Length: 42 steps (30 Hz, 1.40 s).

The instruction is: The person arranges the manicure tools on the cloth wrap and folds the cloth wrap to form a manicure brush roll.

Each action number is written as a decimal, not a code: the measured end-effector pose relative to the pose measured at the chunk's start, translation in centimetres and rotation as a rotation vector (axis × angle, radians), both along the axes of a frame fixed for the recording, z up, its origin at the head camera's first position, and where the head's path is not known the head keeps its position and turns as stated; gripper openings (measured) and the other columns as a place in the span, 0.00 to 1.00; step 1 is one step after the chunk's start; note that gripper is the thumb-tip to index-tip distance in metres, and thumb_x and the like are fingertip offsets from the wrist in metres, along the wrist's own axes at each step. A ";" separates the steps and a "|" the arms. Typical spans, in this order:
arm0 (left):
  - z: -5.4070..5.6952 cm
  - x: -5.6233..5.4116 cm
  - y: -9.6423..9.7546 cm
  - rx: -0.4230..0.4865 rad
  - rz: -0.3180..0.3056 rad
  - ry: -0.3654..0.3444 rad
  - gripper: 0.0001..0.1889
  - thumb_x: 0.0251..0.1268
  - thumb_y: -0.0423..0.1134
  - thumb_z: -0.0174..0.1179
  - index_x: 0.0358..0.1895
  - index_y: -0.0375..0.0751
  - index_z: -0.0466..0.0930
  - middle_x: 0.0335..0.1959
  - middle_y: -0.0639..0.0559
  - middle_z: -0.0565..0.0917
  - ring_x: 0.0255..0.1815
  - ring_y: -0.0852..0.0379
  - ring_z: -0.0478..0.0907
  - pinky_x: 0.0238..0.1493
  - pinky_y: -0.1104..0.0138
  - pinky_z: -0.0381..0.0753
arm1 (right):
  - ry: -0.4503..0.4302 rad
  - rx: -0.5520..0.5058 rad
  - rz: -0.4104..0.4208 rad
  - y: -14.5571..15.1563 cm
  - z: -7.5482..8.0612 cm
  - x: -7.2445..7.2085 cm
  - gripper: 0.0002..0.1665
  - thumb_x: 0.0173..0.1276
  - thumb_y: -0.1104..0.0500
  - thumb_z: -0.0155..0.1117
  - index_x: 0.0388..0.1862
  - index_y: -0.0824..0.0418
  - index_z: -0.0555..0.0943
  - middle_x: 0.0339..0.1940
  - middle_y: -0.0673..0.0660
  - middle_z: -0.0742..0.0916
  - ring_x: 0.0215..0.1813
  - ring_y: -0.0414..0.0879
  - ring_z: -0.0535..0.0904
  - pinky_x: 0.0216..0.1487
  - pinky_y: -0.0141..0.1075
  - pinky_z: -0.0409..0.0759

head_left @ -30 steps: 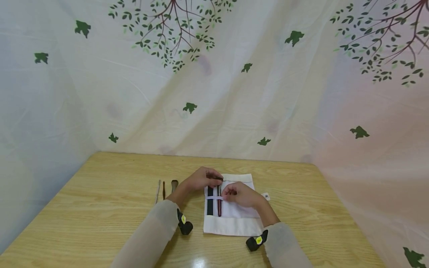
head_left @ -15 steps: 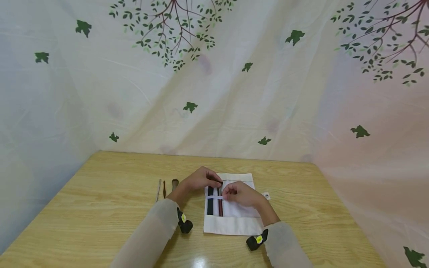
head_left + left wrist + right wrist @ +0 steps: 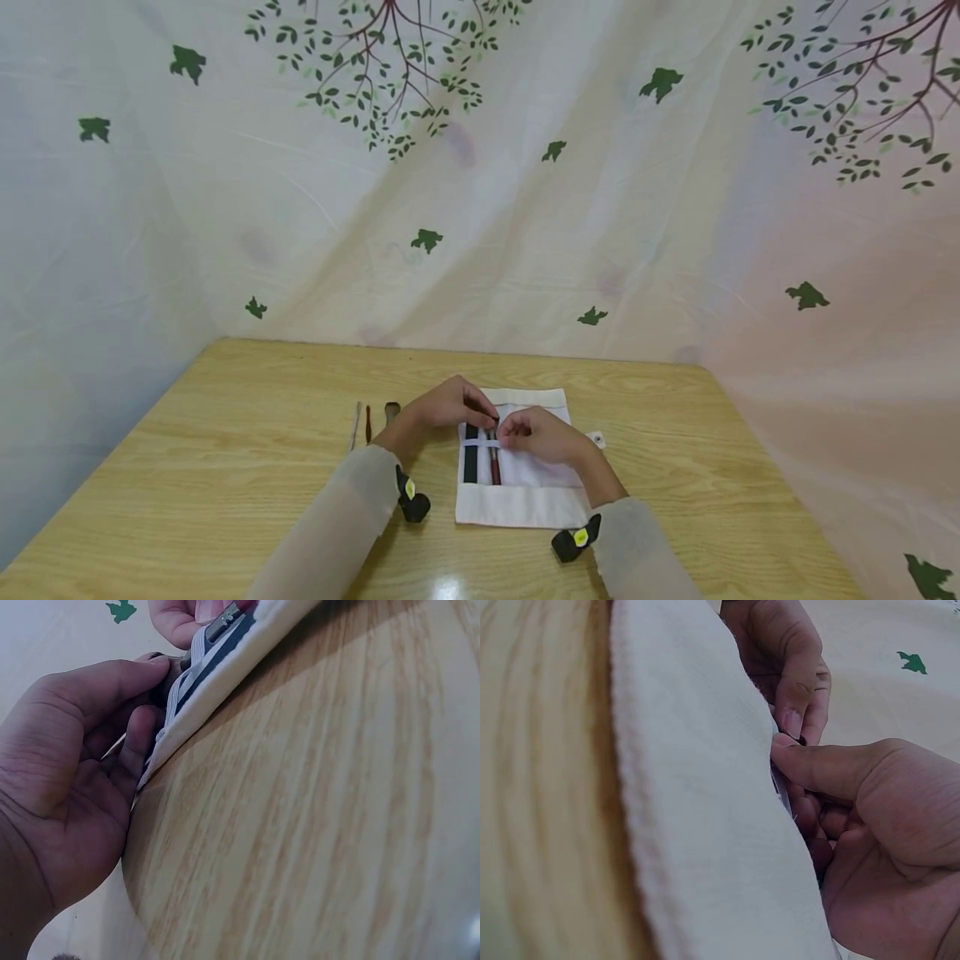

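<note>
Red-handled tool (image 3: 496, 471), lower centre | pinched by left hand (image 3: 456, 403) | elastic band (image 3: 481, 443) pinched by right hand (image 3: 542, 435) | judged light, stiff; best gripped mid-shaft

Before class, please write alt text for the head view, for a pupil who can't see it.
A person's left grip pinches the far end of a red-handled tool on an open white case; the right grip seems to hold its elastic band. Three other tools lie to the left on the table.

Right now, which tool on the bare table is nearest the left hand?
The broad-ended tool, rightmost of three; the slim brown tool and slim silver tool lie farther left.
</note>
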<state>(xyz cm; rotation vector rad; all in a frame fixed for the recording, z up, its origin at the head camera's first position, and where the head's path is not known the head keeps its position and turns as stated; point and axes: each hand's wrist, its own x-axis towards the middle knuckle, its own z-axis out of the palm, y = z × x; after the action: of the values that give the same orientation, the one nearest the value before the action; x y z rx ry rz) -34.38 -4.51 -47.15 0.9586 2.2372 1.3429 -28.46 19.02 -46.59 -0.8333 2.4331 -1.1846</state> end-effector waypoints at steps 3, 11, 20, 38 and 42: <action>0.0 0.0 0.0 -0.010 -0.006 0.004 0.07 0.64 0.34 0.71 0.44 0.41 0.92 0.39 0.54 0.90 0.39 0.62 0.83 0.45 0.70 0.80 | -0.001 -0.003 0.000 0.0 0.1 0.0 0.06 0.74 0.68 0.62 0.39 0.61 0.85 0.33 0.49 0.84 0.37 0.42 0.77 0.42 0.32 0.76; 0.0 0.1 0.0 -0.008 0.004 -0.005 0.07 0.63 0.34 0.72 0.43 0.41 0.92 0.38 0.54 0.90 0.39 0.62 0.83 0.44 0.70 0.80 | -0.006 -0.007 -0.001 0.0 -0.2 -0.1 0.05 0.74 0.68 0.62 0.40 0.61 0.85 0.33 0.49 0.84 0.37 0.42 0.77 0.42 0.32 0.76; 0.0 0.2 0.0 -0.019 0.016 -0.012 0.07 0.63 0.36 0.72 0.44 0.42 0.92 0.39 0.55 0.90 0.40 0.62 0.83 0.46 0.70 0.79 | 0.006 0.013 0.011 0.5 0.6 0.1 0.04 0.74 0.63 0.65 0.43 0.60 0.87 0.38 0.50 0.88 0.39 0.41 0.78 0.44 0.33 0.76; 0.1 0.4 0.0 -0.027 0.029 -0.008 0.07 0.64 0.37 0.72 0.44 0.43 0.92 0.39 0.55 0.91 0.40 0.61 0.84 0.45 0.69 0.80 | -0.009 0.074 -0.021 2.8 1.9 0.3 0.05 0.68 0.65 0.71 0.42 0.63 0.87 0.35 0.51 0.89 0.36 0.43 0.81 0.40 0.34 0.80; 0.1 0.4 0.0 -0.027 0.030 0.003 0.07 0.64 0.37 0.72 0.44 0.43 0.92 0.39 0.55 0.91 0.40 0.62 0.84 0.45 0.69 0.80 | -0.032 0.061 -0.023 2.8 1.6 0.2 0.05 0.64 0.66 0.75 0.39 0.63 0.87 0.30 0.51 0.88 0.33 0.43 0.80 0.36 0.33 0.79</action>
<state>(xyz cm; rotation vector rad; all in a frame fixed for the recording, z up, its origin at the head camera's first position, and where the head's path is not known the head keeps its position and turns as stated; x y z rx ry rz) -33.93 -4.55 -47.07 0.9221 2.2748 1.3216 -28.29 21.82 -44.98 -0.7651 2.4466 -1.1167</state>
